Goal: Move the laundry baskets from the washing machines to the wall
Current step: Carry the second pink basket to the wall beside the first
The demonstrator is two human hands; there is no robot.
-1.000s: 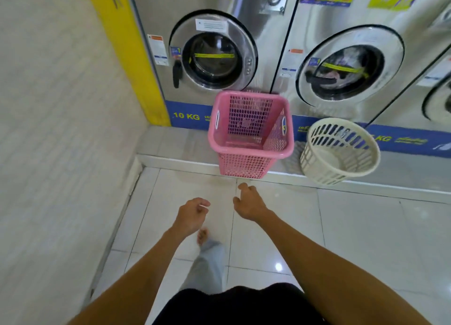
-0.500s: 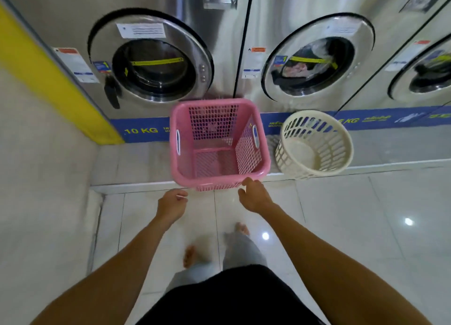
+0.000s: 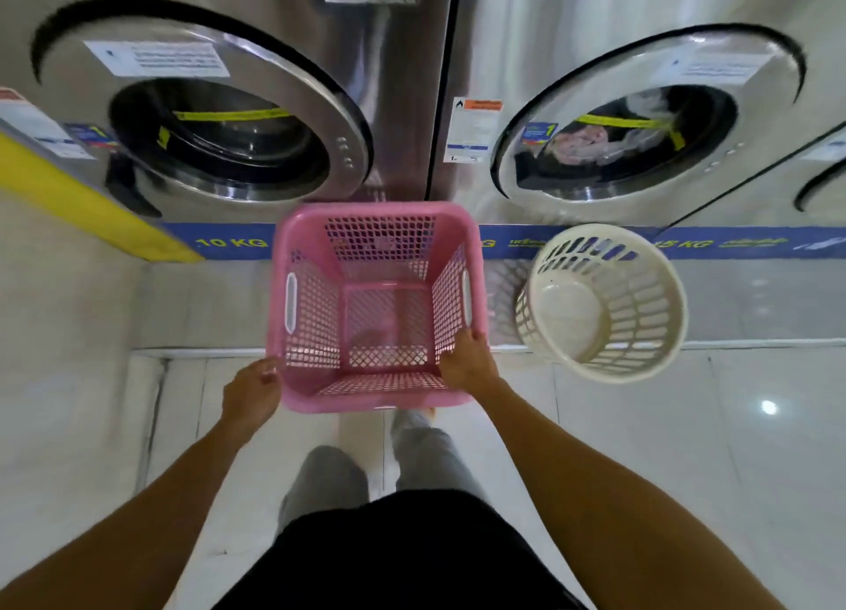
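An empty pink square laundry basket [image 3: 380, 252] stands on the raised step before the washing machines. My right hand [image 3: 467, 362] lies on its near right corner, fingers over the rim. My left hand [image 3: 252, 392] is at the near left corner, fingertips touching the outer wall, fingers loosely curled. A cream round laundry basket [image 3: 604, 303], also empty, stands tilted on the step just right of the pink one.
Steel washing machines fill the back: the left one's door [image 3: 219, 120] shows an empty drum, the right one's door [image 3: 641, 120] shows clothes. A yellow post [image 3: 87, 197] and a tiled wall [image 3: 55, 335] are at the left. Glossy floor tiles [image 3: 686, 426] lie below the step.
I have stepped close to the machines. Both hands went forward from the floor area to the pink basket's near corners; the right one now lies on its rim.
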